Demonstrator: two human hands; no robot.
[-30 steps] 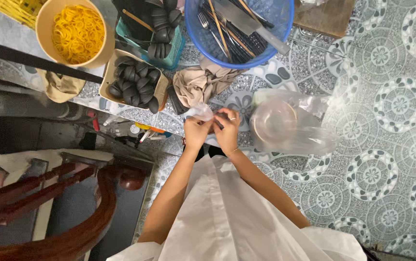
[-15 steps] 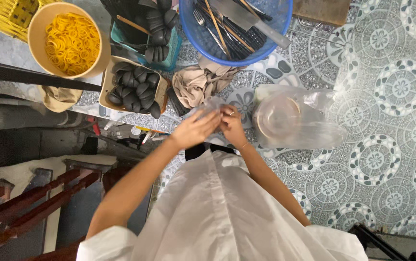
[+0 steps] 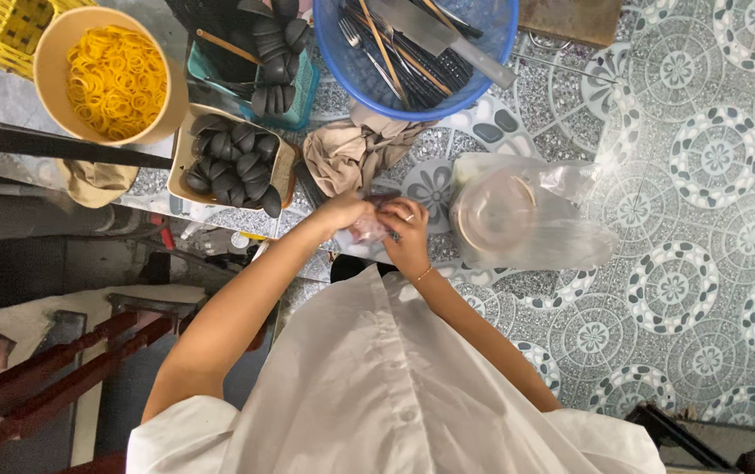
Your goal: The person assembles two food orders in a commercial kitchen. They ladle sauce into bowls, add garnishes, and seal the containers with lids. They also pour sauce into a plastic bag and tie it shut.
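A small clear plastic bag (image 3: pixel 368 230) is pinched between both hands at the middle of the view, just above the white shirt (image 3: pixel 377 386). The left hand (image 3: pixel 340 213) is closed on it from about nine o'clock, the right hand (image 3: pixel 406 237) from about three o'clock, and the two are brought so close together that their fingertips nearly meet over the film. The bag's long axis appears to run across, from hand to hand, though most of it is hidden by the fingers and this cannot be told for certain. Something pinkish is glimpsed inside.

From the hands, a larger clear bag holding a round lidded container (image 3: pixel 518 219) lies at three o'clock, just beside the right hand, which is the nearer of the two. A crumpled tan cloth (image 3: pixel 351 154) lies at twelve o'clock, and beyond it a blue basket (image 3: pixel 333 53) of utensils. At ten o'clock a tray of small dark cups (image 3: pixel 232 162) is set, with a tan bowl of yellow rubber bands (image 3: pixel 114 75) farther out; these sit on the left hand's side.
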